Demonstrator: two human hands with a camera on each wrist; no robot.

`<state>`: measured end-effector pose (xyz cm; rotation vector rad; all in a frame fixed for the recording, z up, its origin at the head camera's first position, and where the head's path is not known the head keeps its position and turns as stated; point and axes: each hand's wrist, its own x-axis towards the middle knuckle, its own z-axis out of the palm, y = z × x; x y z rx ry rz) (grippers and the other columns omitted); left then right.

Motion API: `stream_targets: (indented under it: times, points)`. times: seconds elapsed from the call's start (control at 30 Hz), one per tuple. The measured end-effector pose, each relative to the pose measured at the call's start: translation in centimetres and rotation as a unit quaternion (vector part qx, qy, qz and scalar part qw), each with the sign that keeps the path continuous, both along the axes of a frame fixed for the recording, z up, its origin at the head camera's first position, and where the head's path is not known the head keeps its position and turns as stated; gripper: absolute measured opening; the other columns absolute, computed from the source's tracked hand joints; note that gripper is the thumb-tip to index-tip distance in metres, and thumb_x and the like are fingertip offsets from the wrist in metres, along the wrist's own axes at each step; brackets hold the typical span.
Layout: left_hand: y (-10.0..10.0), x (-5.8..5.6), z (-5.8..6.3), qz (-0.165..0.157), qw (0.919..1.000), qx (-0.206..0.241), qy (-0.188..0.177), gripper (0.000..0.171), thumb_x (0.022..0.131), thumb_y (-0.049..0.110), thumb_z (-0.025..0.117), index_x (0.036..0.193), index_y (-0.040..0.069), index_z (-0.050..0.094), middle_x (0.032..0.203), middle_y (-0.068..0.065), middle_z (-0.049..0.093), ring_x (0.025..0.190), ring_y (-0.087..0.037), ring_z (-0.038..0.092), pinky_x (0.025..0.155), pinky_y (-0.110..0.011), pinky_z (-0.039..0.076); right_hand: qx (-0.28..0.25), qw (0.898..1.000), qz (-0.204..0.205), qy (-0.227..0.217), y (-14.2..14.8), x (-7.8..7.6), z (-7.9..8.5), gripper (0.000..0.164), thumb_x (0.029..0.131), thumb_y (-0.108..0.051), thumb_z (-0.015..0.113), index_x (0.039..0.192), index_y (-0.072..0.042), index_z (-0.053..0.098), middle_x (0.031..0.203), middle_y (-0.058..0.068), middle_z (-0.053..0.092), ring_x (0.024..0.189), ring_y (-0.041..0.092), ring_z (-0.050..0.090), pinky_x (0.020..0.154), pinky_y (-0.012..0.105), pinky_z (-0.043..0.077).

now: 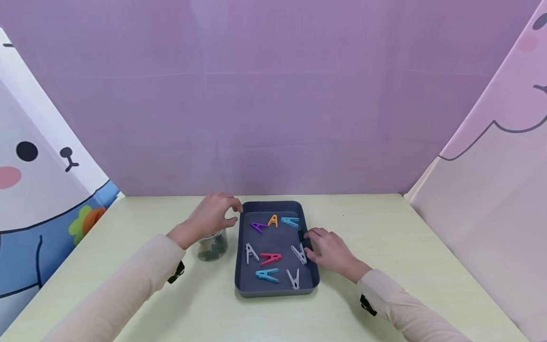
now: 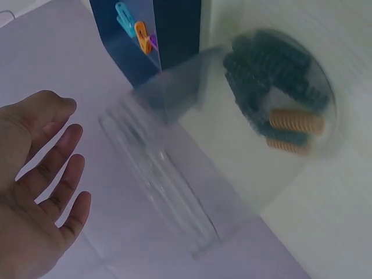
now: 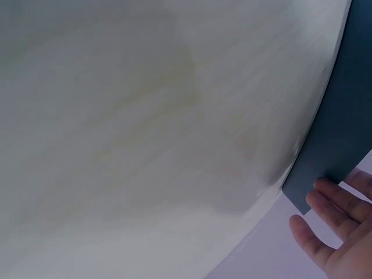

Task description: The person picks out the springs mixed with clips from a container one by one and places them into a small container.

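Observation:
My left hand (image 1: 213,213) is held over a clear jar (image 1: 208,255), its fingers spread with nothing between them. In the left wrist view, dark green coiled pieces (image 2: 273,64) and tan coiled pieces (image 2: 296,122) lie at the jar's bottom. A dark grey tray (image 1: 278,292) holds several clothespins, among them a red clothespin (image 1: 271,257), an orange clothespin (image 1: 273,220) and a purple clothespin (image 1: 258,226). My right hand (image 1: 331,249) reaches over the tray's right rim. Beside its fingertips is a small dark piece (image 1: 301,235); its thumb is apart from it.
The pale tabletop (image 1: 367,223) carries the tray in the middle, with the jar at its left side. A purple cloth wall (image 1: 273,118) rises behind the table, and printed cartoon panels (image 1: 38,190) flank it.

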<state>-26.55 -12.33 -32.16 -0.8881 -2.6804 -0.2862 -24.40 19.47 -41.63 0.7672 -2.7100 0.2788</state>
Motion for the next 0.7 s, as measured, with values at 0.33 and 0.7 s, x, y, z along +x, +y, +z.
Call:
stream_targets:
  times: [0.33, 0.7]
  points:
    - [3.4, -0.4, -0.4, 0.005, 0.9989, -0.028, -0.038, 0.022, 0.075, 0.019, 0.072, 0.096, 0.017, 0.068, 0.095, 0.003, 0.066, 0.091, -0.02, 0.057, 0.086, -0.042, 0.043, -0.024, 0.999, 0.026, -0.023, 0.6, 0.1, 0.1, 0.032, 0.083, -0.026, 0.062, 0.109, -0.007, 0.061, 0.111, 0.006, 0.062, 0.095, 0.018, 0.061, 0.08, 0.034, 0.051]
    - [6.7, -1.5, -2.3, -0.005, 0.9977, -0.021, -0.065, 0.023, 0.076, 0.02, 0.071, 0.099, 0.018, 0.067, 0.098, 0.004, 0.066, 0.091, -0.018, 0.055, 0.082, -0.039, 0.044, -0.027, 0.999, 0.037, -0.027, 1.0, 0.1, 0.1, 0.034, 0.083, -0.027, 0.061, 0.111, -0.007, 0.06, 0.113, 0.007, 0.061, 0.099, 0.02, 0.06, 0.082, 0.036, 0.05]
